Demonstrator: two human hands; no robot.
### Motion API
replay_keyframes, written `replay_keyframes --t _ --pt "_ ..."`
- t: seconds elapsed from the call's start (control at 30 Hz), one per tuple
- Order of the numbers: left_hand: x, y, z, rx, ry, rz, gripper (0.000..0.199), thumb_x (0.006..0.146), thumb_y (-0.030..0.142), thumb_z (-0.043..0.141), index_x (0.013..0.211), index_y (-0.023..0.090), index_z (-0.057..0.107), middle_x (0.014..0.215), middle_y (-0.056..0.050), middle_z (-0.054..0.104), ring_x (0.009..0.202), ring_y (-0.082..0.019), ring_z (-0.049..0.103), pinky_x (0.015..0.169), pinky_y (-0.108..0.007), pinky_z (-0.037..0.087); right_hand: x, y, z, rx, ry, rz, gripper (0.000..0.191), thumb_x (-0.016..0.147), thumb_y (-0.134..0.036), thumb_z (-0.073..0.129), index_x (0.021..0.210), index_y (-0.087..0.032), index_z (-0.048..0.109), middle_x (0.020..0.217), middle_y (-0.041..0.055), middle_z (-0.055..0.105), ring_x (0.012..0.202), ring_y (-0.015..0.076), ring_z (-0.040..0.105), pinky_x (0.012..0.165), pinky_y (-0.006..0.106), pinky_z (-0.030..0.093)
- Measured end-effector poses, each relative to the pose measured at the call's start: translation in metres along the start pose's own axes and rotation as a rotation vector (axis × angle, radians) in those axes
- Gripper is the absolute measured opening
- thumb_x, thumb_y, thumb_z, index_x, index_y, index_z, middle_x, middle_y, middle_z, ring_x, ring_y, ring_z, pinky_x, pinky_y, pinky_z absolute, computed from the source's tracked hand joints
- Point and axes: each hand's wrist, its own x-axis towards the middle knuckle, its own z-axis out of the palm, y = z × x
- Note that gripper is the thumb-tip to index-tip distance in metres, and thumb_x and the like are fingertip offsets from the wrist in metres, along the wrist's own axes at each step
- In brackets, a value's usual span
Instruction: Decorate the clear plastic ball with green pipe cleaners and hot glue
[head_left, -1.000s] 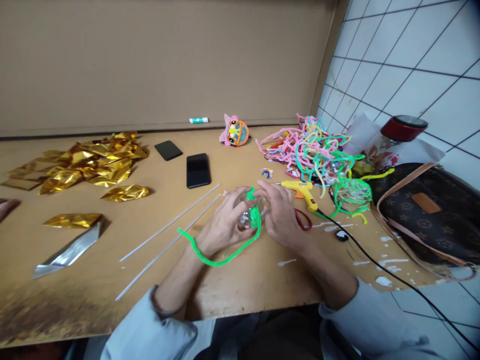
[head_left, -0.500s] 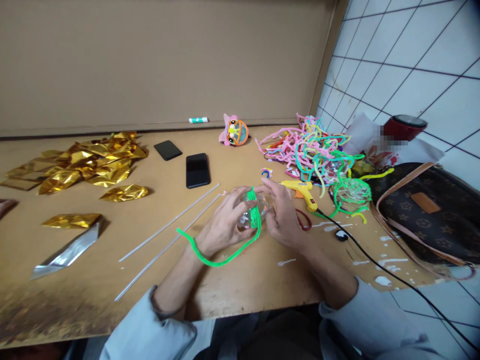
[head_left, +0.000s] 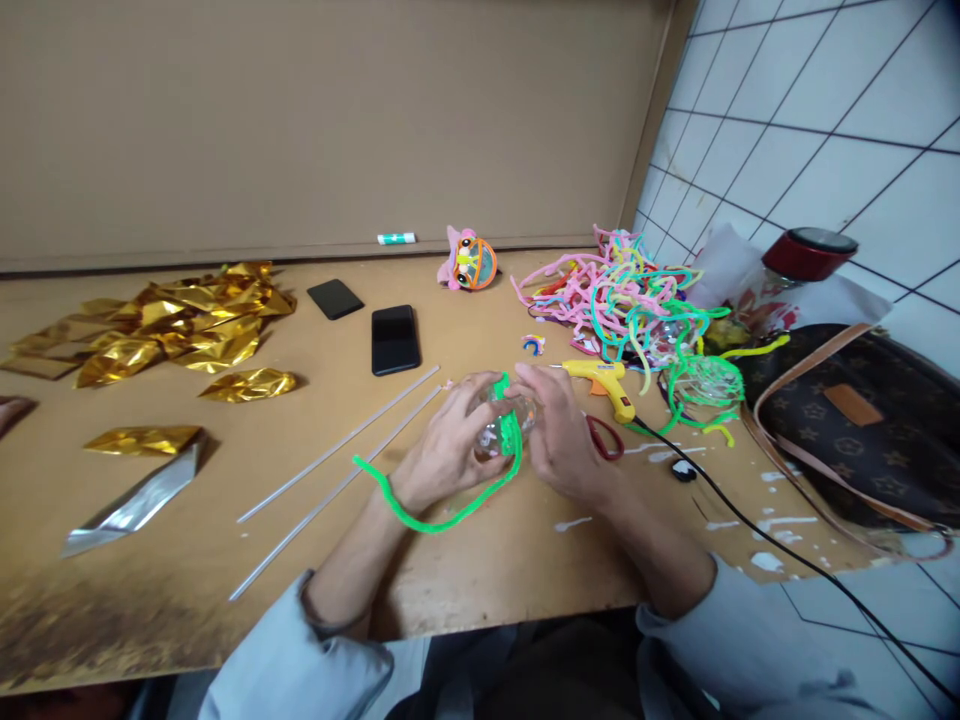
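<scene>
My left hand [head_left: 444, 438] is closed round a clear plastic ball [head_left: 486, 440], thumb below and fingers above. A band of green pipe cleaner [head_left: 510, 434] wraps the ball's middle, and its loose tail curves down and left over my left wrist. My right hand [head_left: 559, 430] presses against the ball's right side with curled fingers, its fingertips at the top of the green band. Its fingers hide part of the ball. Just beyond my right hand lies a yellow glue gun [head_left: 609, 382], and a red-handled tool [head_left: 604, 438] sits partly hidden beside it.
Gold foil pieces [head_left: 187, 330] lie at the left, two phones [head_left: 395, 340] and two thin clear sticks [head_left: 330, 500] in the middle. A tangle of pipe cleaners [head_left: 622, 290], a red-lidded jar [head_left: 806, 255] and a brown handbag [head_left: 832, 430] crowd the right. The glue gun's black cord [head_left: 750, 510] trails rightward.
My right hand has shifted slightly, its fingers moving closer in over the ball and the top of the green band. My left hand keeps its hold.
</scene>
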Motion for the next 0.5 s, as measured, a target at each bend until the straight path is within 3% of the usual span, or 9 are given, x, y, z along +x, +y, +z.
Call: replay_keyframes --t 0.27,0.5 --pt "0.0004 0.0004 0.0015 0.005 0.008 0.006 0.063 0.079 0.024 0.07 0.137 0.022 0.045 0.143 -0.018 0.045 0.132 -0.035 0.05 0.105 -0.053 0.049 0.0041 -0.0035 -0.0004 -0.092 -0.033 -0.037 0.063 0.09 -0.007 0.039 0.15 -0.027 0.028 0.124 0.0111 0.055 0.114 0.0235 0.057 0.095 0.044 0.055" --pt "0.0015 0.0043 -0.0021 0.029 0.008 0.03 0.055 0.082 0.021 0.067 0.132 0.018 0.047 0.141 -0.021 0.045 0.132 -0.034 0.049 0.106 -0.051 0.049 0.002 -0.0057 -0.0037 -0.018 -0.062 0.009 0.062 0.092 -0.006 0.037 0.15 -0.025 0.026 0.126 0.0118 0.052 0.113 0.0214 0.059 0.096 0.041 0.055"
